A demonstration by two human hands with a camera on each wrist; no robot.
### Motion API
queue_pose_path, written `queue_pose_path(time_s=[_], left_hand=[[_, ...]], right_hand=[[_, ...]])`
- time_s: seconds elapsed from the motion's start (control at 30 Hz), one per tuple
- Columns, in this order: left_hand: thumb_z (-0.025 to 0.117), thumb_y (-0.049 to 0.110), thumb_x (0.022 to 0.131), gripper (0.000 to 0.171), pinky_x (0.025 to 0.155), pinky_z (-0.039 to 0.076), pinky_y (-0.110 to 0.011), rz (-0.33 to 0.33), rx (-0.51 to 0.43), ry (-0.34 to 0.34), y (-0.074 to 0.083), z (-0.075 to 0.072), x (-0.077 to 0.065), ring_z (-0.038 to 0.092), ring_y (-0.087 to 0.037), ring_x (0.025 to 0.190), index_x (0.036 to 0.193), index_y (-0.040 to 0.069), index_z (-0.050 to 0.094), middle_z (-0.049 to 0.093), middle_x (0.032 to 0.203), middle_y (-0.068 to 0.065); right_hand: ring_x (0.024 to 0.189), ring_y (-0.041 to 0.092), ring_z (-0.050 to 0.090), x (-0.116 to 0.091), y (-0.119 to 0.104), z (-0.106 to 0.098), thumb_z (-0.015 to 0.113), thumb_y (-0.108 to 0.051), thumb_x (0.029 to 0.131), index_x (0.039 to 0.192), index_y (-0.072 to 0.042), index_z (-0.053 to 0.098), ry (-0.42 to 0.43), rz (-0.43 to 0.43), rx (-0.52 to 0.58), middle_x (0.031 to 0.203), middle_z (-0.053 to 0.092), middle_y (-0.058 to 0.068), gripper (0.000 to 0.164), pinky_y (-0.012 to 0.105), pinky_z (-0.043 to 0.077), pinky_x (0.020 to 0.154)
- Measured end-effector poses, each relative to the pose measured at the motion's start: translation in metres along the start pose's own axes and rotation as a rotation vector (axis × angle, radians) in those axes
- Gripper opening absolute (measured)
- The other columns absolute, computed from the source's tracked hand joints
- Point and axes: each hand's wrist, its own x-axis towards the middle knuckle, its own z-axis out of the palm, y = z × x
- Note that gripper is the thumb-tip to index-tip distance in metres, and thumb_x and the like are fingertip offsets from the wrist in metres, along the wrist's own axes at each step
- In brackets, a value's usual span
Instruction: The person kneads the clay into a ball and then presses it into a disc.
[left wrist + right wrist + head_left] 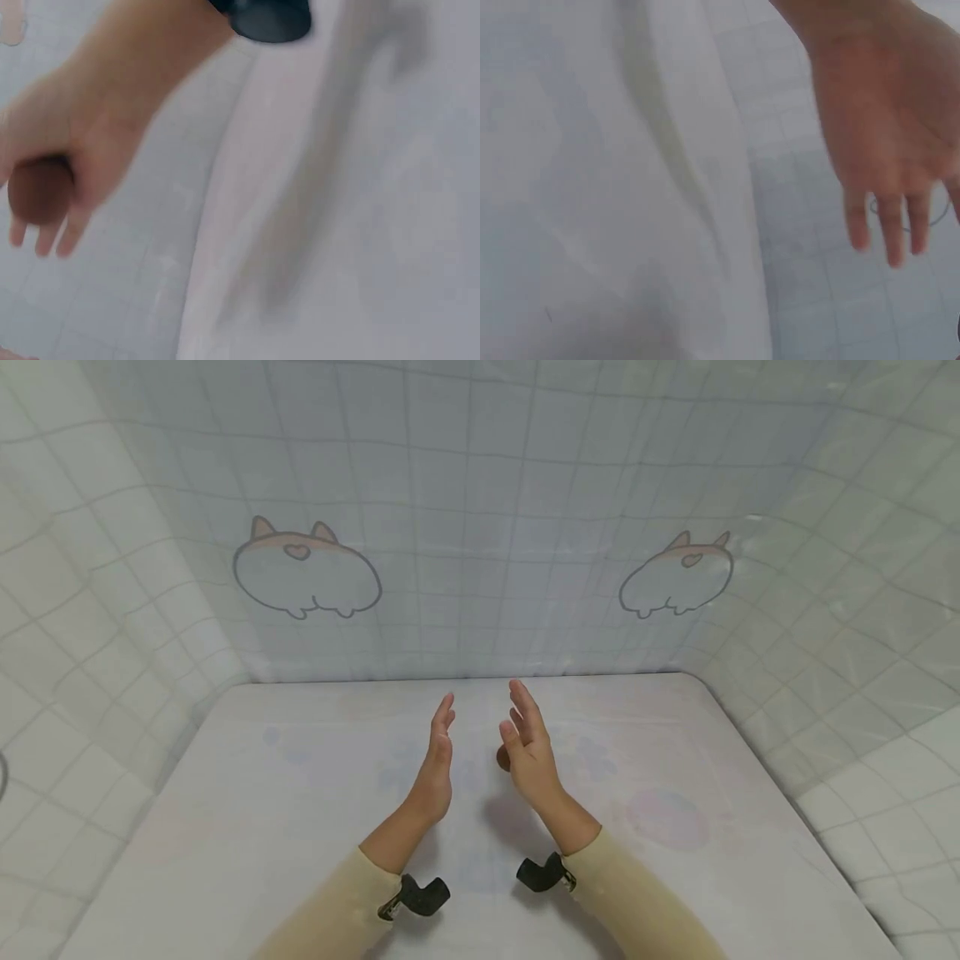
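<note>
My left hand (pixel 437 768) and right hand (pixel 529 756) are raised above the white-covered table, palms turned toward each other with a gap between them. Both hands' fingers are straight. A small brown ball (pixel 503 758) is at the palm side of the right hand, partly hidden by it in the head view. From the left wrist, the brown ball (pixel 41 190) overlaps the palm of the right hand (pixel 82 142), whose fingers extend beyond it uncurled. Seen from the right wrist, the left palm (pixel 889 112) holds nothing.
A pale printed cloth covers the table (pixel 247 827). Grid-patterned sheets with dog drawings hang as a back wall (pixel 495 568), and more sheeting flanks both sides. Black camera mounts (pixel 425 897) sit on the wrists over beige sleeves (pixel 337 906).
</note>
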Motion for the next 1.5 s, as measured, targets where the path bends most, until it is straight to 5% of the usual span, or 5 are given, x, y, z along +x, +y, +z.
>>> queue_pose_path(time_s=[0.3, 0.4, 0.8, 1.27, 1.5], left_hand=[[0.015, 0.065, 0.103, 0.076, 0.109, 0.000, -0.073, 0.018, 0.287, -0.049, 0.001, -0.035, -0.006, -0.004, -0.034, 0.152, 0.162, 0.017, 0.007, -0.005, 0.167, -0.006], [0.018, 0.063, 0.104, 0.074, 0.109, -0.002, -0.073, 0.037, 0.401, -0.069, 0.000, -0.047, -0.009, -0.002, -0.037, 0.152, 0.162, 0.016, 0.009, -0.004, 0.167, -0.011], [0.032, 0.060, 0.105, 0.073, 0.110, 0.005, -0.071, 0.065, 0.821, -0.107, 0.000, -0.092, -0.016, 0.006, -0.041, 0.151, 0.161, 0.016, 0.016, 0.002, 0.166, -0.018], [0.045, 0.059, 0.101, 0.077, 0.113, 0.002, -0.069, -0.064, 1.138, -0.166, 0.001, -0.133, -0.025, 0.007, -0.044, 0.150, 0.162, 0.019, 0.017, 0.006, 0.165, -0.021], [0.046, 0.060, 0.100, 0.078, 0.113, 0.002, -0.069, -0.115, 1.194, -0.190, -0.007, -0.143, -0.033, 0.008, -0.045, 0.150, 0.161, 0.019, 0.021, 0.005, 0.166, -0.020]], right_hand=[[0.147, 0.035, 0.026, 0.007, 0.014, -0.028, 0.044, 0.012, 0.102, 0.155, 0.008, 0.021, -0.014, 0.020, -0.083, 0.161, 0.021, 0.025, 0.058, 0.061, 0.022, 0.115], [0.118, 0.024, 0.056, 0.010, 0.023, -0.040, 0.048, 0.010, 0.101, 0.156, 0.001, 0.026, -0.003, 0.043, -0.155, 0.161, 0.026, 0.019, 0.060, 0.055, 0.028, 0.114], [0.122, 0.036, 0.056, 0.020, 0.018, -0.084, 0.055, -0.031, 0.105, 0.156, -0.020, 0.038, -0.094, 0.162, -0.498, 0.157, 0.037, 0.007, 0.055, 0.029, 0.055, 0.067], [0.144, 0.035, 0.033, 0.021, 0.034, -0.111, 0.057, -0.033, 0.104, 0.152, -0.008, 0.043, -0.257, 0.152, -0.742, 0.157, 0.038, 0.015, 0.056, 0.044, 0.056, 0.082], [0.145, 0.040, 0.030, 0.015, 0.047, -0.117, 0.056, -0.040, 0.103, 0.152, -0.010, 0.043, -0.367, 0.244, -0.820, 0.155, 0.039, 0.019, 0.059, 0.060, 0.027, 0.113]])
